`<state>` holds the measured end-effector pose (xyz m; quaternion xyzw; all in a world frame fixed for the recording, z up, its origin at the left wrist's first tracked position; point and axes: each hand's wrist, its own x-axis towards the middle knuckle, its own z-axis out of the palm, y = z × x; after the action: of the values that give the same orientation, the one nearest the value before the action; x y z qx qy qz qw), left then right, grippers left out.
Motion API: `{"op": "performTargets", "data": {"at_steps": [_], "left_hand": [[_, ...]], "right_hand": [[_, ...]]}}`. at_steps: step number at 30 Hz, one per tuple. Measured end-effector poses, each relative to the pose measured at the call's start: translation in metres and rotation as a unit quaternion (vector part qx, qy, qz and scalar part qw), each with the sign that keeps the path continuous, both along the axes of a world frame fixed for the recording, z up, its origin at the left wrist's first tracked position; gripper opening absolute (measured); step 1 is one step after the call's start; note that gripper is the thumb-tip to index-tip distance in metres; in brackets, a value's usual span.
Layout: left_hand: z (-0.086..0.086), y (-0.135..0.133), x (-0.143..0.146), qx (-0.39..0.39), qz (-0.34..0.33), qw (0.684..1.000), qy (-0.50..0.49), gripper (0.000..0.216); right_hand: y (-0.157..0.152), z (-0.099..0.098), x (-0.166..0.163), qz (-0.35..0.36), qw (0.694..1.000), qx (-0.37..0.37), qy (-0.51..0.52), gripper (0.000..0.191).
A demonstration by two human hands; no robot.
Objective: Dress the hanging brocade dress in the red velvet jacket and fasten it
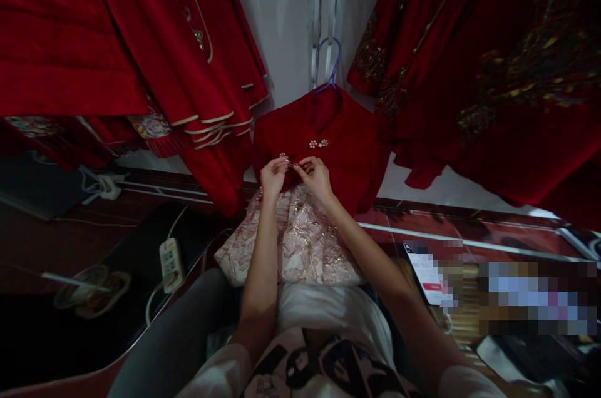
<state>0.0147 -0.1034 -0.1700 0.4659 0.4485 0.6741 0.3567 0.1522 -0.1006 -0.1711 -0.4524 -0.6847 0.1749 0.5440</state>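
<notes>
A red jacket hangs on a purple hanger straight ahead of me. Pearl flower fasteners sit below its collar, side by side. My left hand is closed in a pinch at the jacket's front, just under another pearl flower ornament. Close beside it, my right hand pinches too, its fingertips almost meeting the left ones. Whatever lies between the fingertips is too small and dark to name. Pink floral brocade fabric with gold thread spreads over my lap beneath both wrists.
Red garments with pale piping hang at left; gold-embroidered red garments hang at right. A power strip and a plastic container with a straw lie on a black surface at left. A phone rests at right.
</notes>
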Motion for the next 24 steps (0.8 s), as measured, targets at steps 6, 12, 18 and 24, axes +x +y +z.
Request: {"op": "performTargets", "data": {"at_steps": [6, 12, 18, 24], "left_hand": [[-0.001, 0.002, 0.002, -0.002, 0.022, 1.000, 0.016, 0.020], [0.003, -0.006, 0.005, 0.011, 0.072, 0.995, 0.065, 0.020], [0.007, -0.012, 0.006, 0.030, 0.060, 0.994, 0.083, 0.026], [0.006, -0.010, 0.005, 0.022, 0.071, 0.994, 0.081, 0.019]], "right_hand": [[0.005, 0.005, -0.008, 0.001, 1.000, 0.001, 0.019, 0.019], [0.009, 0.006, -0.015, -0.015, 1.000, -0.006, 0.012, 0.021], [0.006, 0.011, -0.012, -0.010, 1.000, 0.007, 0.005, 0.019], [0.000, 0.014, -0.010, -0.011, 1.000, 0.017, -0.002, 0.019]]}}
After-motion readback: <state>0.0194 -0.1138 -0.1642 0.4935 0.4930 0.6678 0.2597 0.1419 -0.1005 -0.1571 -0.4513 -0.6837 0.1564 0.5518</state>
